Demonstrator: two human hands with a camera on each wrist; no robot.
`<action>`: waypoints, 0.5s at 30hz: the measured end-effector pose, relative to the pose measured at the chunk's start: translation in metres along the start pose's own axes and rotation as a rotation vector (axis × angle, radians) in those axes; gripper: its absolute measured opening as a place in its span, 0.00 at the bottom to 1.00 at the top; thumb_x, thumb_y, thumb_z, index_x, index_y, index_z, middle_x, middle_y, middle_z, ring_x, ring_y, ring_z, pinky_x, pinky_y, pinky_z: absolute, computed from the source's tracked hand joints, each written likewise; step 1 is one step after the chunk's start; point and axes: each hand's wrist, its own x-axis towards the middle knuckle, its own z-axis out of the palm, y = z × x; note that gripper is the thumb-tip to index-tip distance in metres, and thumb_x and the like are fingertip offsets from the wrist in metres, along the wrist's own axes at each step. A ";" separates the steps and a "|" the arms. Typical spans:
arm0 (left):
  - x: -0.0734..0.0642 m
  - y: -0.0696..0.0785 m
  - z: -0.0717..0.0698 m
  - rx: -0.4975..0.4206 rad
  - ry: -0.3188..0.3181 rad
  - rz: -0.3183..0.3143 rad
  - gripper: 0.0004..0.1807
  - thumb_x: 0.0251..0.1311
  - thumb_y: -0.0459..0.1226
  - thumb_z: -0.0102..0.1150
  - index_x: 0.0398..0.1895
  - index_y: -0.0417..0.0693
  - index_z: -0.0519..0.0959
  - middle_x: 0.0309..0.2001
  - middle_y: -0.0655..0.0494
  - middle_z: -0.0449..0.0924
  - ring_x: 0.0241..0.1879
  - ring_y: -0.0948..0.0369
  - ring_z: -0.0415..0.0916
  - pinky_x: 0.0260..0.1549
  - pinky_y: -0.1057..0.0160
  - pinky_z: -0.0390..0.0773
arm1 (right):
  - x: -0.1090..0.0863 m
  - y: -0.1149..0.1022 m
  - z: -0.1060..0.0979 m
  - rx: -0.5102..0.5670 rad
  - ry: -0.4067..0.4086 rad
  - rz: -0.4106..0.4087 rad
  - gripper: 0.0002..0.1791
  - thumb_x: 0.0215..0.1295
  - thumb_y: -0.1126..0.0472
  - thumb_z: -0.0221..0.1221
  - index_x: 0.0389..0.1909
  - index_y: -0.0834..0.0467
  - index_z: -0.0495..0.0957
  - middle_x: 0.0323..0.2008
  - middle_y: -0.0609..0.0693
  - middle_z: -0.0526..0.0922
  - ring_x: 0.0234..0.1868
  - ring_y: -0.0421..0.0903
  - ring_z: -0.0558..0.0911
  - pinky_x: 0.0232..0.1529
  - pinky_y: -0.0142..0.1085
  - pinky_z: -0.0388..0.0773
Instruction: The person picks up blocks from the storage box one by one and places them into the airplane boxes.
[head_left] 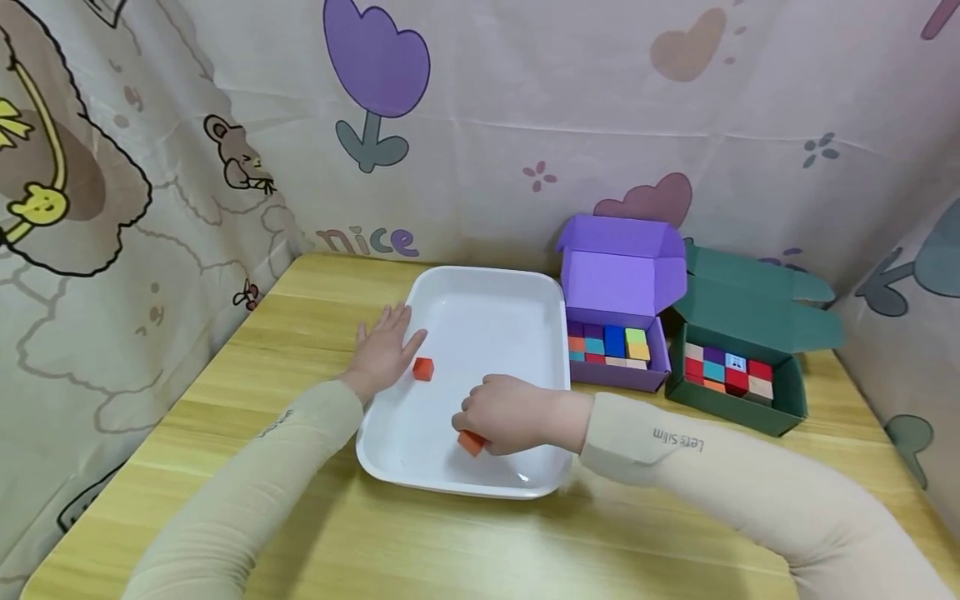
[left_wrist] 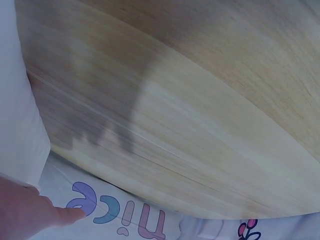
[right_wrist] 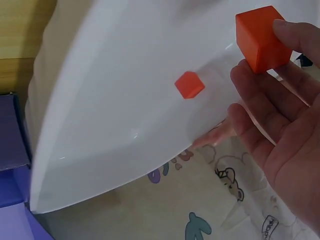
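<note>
An orange cube (right_wrist: 260, 42) is pinched between the thumb and fingers of my right hand (head_left: 506, 414), above the near part of a white tray (head_left: 487, 325). In the head view that cube is partly covered by the hand. A second orange cube (head_left: 423, 369) sits in the tray, close to its left side. My left hand (head_left: 381, 354) rests on the tray's left rim with fingers spread, its thumb near the second cube but apart from it. The left wrist view shows just part of the left hand (left_wrist: 35, 212) at the lower left corner.
Right of the tray stands an open purple box (head_left: 622, 379) with several coloured blocks. Beside it is an open green box (head_left: 738, 410), also holding blocks. All stand on a wooden table (head_left: 420, 542), with a printed curtain (head_left: 480, 108) behind.
</note>
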 end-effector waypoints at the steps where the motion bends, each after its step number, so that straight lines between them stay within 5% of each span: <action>1: 0.000 0.000 0.000 -0.001 0.000 0.001 0.38 0.71 0.56 0.30 0.73 0.41 0.45 0.75 0.44 0.41 0.74 0.46 0.34 0.67 0.34 0.35 | -0.002 0.001 0.000 0.012 0.000 0.006 0.08 0.55 0.60 0.62 0.36 0.50 0.78 0.25 0.41 0.78 0.26 0.39 0.72 0.31 0.29 0.67; 15: -0.001 0.001 -0.002 0.010 -0.006 0.007 0.38 0.71 0.55 0.30 0.73 0.40 0.44 0.75 0.43 0.40 0.74 0.45 0.34 0.67 0.34 0.35 | -0.043 0.020 -0.003 0.174 0.078 0.104 0.11 0.54 0.59 0.63 0.38 0.53 0.76 0.28 0.42 0.80 0.28 0.39 0.73 0.37 0.31 0.71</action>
